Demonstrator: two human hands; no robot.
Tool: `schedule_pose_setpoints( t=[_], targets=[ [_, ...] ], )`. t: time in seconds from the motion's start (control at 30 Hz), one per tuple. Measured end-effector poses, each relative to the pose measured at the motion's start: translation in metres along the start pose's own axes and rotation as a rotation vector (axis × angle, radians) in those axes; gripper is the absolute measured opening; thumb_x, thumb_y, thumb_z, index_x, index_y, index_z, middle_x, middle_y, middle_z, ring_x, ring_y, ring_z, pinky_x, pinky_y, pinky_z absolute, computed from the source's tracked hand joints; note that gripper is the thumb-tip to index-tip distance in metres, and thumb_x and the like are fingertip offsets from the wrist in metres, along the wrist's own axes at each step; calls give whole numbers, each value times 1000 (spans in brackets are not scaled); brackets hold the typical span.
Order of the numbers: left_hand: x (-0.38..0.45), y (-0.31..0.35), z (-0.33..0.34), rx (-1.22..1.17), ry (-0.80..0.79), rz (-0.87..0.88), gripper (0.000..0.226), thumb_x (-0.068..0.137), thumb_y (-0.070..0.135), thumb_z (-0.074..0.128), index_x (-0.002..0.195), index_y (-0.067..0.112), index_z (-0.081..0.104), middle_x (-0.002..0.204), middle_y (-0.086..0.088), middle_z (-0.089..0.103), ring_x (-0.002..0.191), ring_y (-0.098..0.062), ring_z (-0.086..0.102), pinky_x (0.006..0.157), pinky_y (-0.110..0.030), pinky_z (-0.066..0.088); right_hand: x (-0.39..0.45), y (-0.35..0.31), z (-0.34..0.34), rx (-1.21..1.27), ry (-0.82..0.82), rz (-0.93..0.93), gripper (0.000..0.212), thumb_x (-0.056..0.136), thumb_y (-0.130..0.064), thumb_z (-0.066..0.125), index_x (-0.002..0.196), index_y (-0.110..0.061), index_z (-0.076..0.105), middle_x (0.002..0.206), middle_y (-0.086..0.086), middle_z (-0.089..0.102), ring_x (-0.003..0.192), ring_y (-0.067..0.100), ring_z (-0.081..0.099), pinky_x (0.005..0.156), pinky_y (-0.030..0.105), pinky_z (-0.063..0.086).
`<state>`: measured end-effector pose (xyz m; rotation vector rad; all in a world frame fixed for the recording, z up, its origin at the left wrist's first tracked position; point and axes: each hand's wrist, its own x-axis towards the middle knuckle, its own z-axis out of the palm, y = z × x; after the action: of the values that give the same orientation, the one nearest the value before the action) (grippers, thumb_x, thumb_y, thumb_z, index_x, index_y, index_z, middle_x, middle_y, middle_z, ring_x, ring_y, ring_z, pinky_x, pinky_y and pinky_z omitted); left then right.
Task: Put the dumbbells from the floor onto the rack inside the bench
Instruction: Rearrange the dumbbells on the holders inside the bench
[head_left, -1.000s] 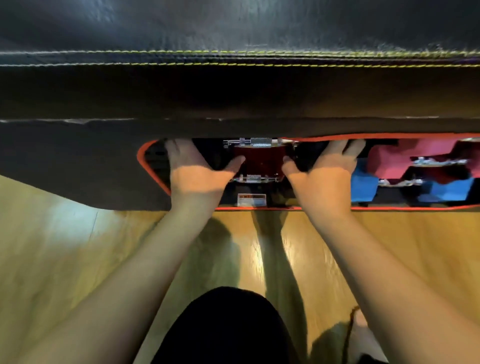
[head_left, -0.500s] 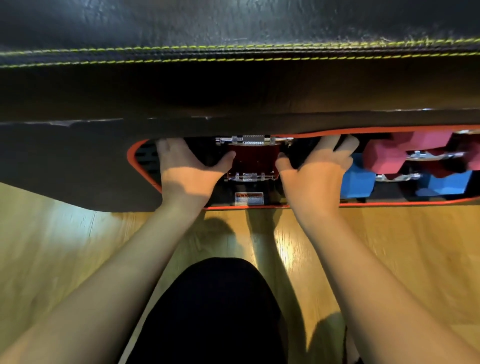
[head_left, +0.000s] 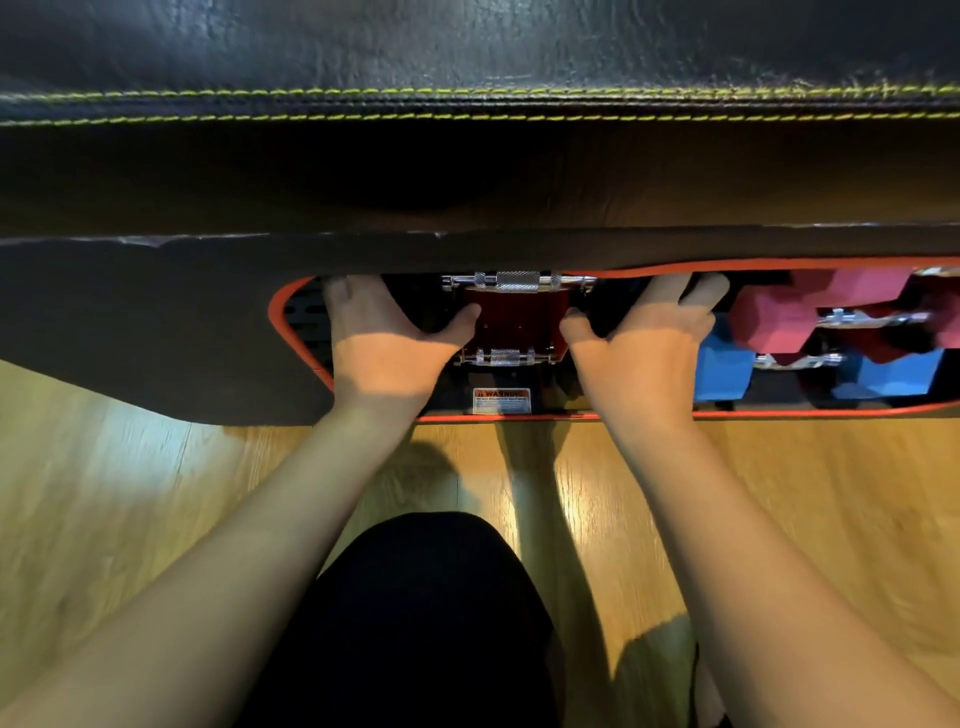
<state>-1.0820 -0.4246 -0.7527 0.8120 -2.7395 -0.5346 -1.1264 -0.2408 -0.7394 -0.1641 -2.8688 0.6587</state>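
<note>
Seen from above, a person kneels on a wooden floor (head_left: 156, 519) in front of a black padded bench (head_left: 467, 171) with yellow stitching. A long opening edged in orange runs along the bench's side, showing a rack (head_left: 511, 322) inside.

Both arms reach into the opening. The left hand (head_left: 387, 345) and the right hand (head_left: 641, 353) lie palm down on either side of two chrome knurled handles (head_left: 514, 281), one behind the other. These appear to belong to dark dumbbells whose ends the hands cover. The fingers (head_left: 353, 299) of both hands stretch forward with the thumbs pointing inward. Their tips are hidden under the bench edge, so it is unclear whether they curl around anything.

To the right, a pink dumbbell (head_left: 810, 317) and a blue dumbbell (head_left: 727, 366) already sit on the rack, just beside the right hand. A white warning label (head_left: 501, 401) is on the rack's front edge.

No dumbbells are visible on the floor in this view. The task looks nearly done, with this pair apparently being settled into place.
</note>
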Motion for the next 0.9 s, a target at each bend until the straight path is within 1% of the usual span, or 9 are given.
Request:
schedule_pose_setpoints(
  t=[0.13,0.23,0.3,0.4,0.47,0.6,0.7,0.8,0.9],
  targets=[
    [-1,0,-3,8,77,127,101,72,75,60,137,1,36,127,-16,47,118,-32,45,103,-34,39,3,0,0,10,1,2,87,73,-51,69,136,-4,33,140,25,30,109,42,42,94,40,41],
    [9,-3,0,40,48,131,92,70,78,58,123,3,50,112,-13,57,109,-31,52,89,-28,38,-4,-9,-1,-30,39,28,81,75,-49,68,132,-2,35,132,27,35,107,42,45,93,44,43],
    [11,2,-2,115,56,131,91,71,79,54,120,2,52,107,-13,58,105,-32,54,87,-30,39,-5,-9,-2,-4,35,38,81,75,-47,69,133,-2,35,132,26,35,106,42,45,92,43,43],
    [2,0,0,128,78,113,100,72,77,56,132,-2,41,121,-17,52,116,-33,48,100,-32,36,2,-2,1,23,-11,22,85,71,-56,62,132,-3,36,134,25,33,106,41,42,90,41,45],
    [-2,-2,0,-25,83,87,102,70,71,66,137,-1,36,130,-17,47,124,-31,44,106,-32,35,4,-1,2,17,-4,9,87,69,-60,58,132,-3,36,133,25,34,105,41,43,91,42,45],
    [7,2,-7,-113,60,77,94,68,64,74,131,2,45,123,-15,54,117,-30,49,91,-26,38,-6,-8,0,13,15,80,88,75,-47,70,141,-4,29,138,24,32,111,42,44,96,42,40],
    [7,4,-8,-162,75,82,93,67,61,76,130,0,46,122,-18,54,117,-33,49,95,-33,43,-6,-8,-2,35,16,69,88,75,-44,72,142,-5,29,138,24,31,111,44,44,97,42,39],
    [0,3,-8,-195,90,60,99,66,61,76,135,0,39,128,-18,48,121,-32,45,104,-34,41,2,-2,-2,50,-14,20,91,72,-46,73,140,-3,29,139,25,29,109,45,43,97,46,43],
    [0,3,-10,-238,90,89,96,65,57,78,132,-2,43,125,-22,50,120,-36,47,102,-43,44,0,-3,-2,49,10,24,89,72,-46,73,139,-4,30,138,24,30,108,45,44,97,49,43]
  ],
)
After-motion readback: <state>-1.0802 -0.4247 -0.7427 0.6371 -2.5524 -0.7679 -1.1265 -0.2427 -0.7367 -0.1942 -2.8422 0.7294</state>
